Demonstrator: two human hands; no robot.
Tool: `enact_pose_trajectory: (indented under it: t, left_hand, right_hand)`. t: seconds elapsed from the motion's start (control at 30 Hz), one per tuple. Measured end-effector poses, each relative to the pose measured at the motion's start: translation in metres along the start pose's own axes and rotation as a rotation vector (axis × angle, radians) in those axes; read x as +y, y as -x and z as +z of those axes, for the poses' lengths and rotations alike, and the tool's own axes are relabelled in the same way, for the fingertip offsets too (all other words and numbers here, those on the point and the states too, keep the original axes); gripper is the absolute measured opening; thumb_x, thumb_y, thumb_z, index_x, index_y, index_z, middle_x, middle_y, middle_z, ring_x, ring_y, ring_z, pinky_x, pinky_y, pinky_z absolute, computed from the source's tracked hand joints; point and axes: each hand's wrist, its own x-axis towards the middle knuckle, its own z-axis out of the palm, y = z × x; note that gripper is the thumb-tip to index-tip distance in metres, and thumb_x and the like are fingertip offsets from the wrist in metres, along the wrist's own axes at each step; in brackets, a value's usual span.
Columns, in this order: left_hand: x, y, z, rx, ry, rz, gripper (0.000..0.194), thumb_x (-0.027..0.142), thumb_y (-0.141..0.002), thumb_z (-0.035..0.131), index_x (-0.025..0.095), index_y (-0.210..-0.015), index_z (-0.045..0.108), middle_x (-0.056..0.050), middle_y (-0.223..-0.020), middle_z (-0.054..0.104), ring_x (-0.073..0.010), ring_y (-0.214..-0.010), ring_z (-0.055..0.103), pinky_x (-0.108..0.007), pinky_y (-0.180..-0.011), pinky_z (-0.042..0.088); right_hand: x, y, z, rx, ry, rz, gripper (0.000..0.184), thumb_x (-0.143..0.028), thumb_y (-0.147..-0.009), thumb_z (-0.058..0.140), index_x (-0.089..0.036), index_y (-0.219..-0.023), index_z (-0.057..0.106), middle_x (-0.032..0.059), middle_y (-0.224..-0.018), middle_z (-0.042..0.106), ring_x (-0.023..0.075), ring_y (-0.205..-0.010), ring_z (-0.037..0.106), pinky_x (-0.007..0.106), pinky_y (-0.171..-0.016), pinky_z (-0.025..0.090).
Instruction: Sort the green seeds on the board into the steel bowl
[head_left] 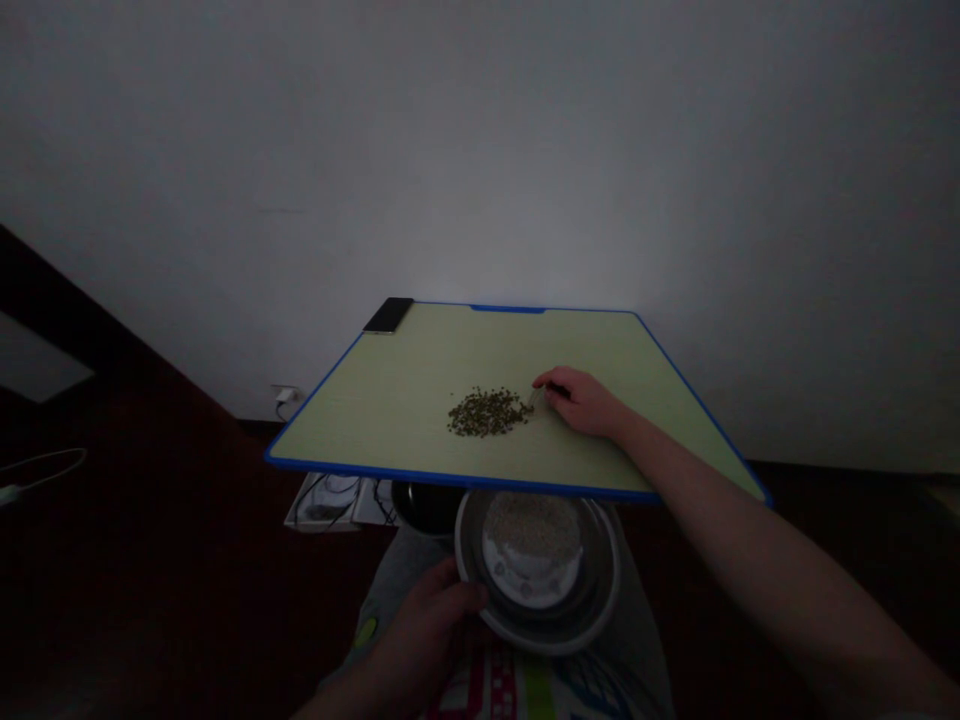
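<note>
A loose pile of small greenish-brown beans or seeds (487, 413) lies on the pale, blue-edged table (420, 365). At the pile's right edge, my right hand (576, 398) pinches a thin metal tool (535, 395) that looks like tweezers; its tips are among the outermost pieces. Below the table's front edge, my left hand (442, 605) grips the left rim of a metal bowl (596, 625) over my lap, thumb on top of the rim. Inside the bowl is a white dish or bag (529, 585) with fine pale grains in it.
A black phone (389, 316) lies at the table's far left corner, near the wall. A dark round pot (429, 507) stands partly under the front edge, with white boxes and cables (326, 500) left of it. A plug (285, 395) sits in the wall socket.
</note>
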Motion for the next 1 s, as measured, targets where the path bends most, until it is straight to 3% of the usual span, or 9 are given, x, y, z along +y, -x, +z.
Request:
enact_pose_trajectory:
  t: [0.57,1.0]
  left_hand:
    - [0.0018,-0.0005,0.0028,0.034,0.018,-0.02,0.029,0.019,-0.061,0.082,0.015,-0.089,0.077,-0.012,-0.092,0.084,-0.0349,-0.103,0.077,-0.046,-0.095,0.058]
    - [-0.0031,-0.0026,-0.0025,0.021,0.033,-0.011,0.029,0.016,-0.064,0.08,0.016,-0.093,0.078,-0.011,-0.093,0.085,-0.033,-0.102,0.077,-0.044,-0.094,0.059]
  right_hand:
    - [-0.002,0.0008,-0.0004,-0.007,-0.022,-0.062,0.027,-0.011,-0.088,0.054,-0.018,-0.107,0.073,0.0092,-0.097,0.074,0.0213,-0.088,0.065,0.035,-0.084,0.051]
    - [-0.0036,0.0011,0.0005,0.002,-0.016,-0.063,0.027,-0.01,-0.088,0.055,-0.018,-0.107,0.073,0.0093,-0.097,0.073,0.0213,-0.088,0.066,0.035,-0.083,0.051]
